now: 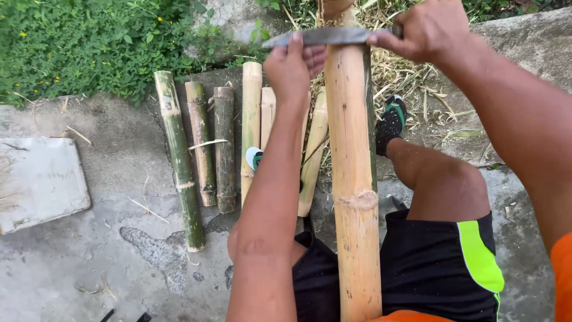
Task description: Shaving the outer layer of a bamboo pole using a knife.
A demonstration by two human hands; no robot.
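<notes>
At the far left a pale flat slab (42, 182) lies on the concrete ground (119, 250), below a patch of green weeds (89, 42). Next come cut bamboo pieces laid side by side: a long green one (180, 161), two shorter brownish ones (211, 149), and several yellow ones (251, 119) partly hidden behind the forearm.

The left hand (292, 65) presses its fingers flat on the free end of a grey blade (325, 37), which lies crosswise on a thick yellow bamboo pole (353, 179). The pole runs up between the person's knees, its lower end out of view under the black shorts (441, 262). The right hand (426, 30) is clenched around the blade's other end, probably its handle, though the grip hides it.

With a two-handed hold like this, the cut likely goes best if the blade stays level across the pole's middle, both hands pressing evenly, the left fingers kept on the back and clear of the edge. Knees steadying the pole would help, as would keeping the shoe (390, 122) beyond, on the dry straw (411, 83), out of the blade's path.
</notes>
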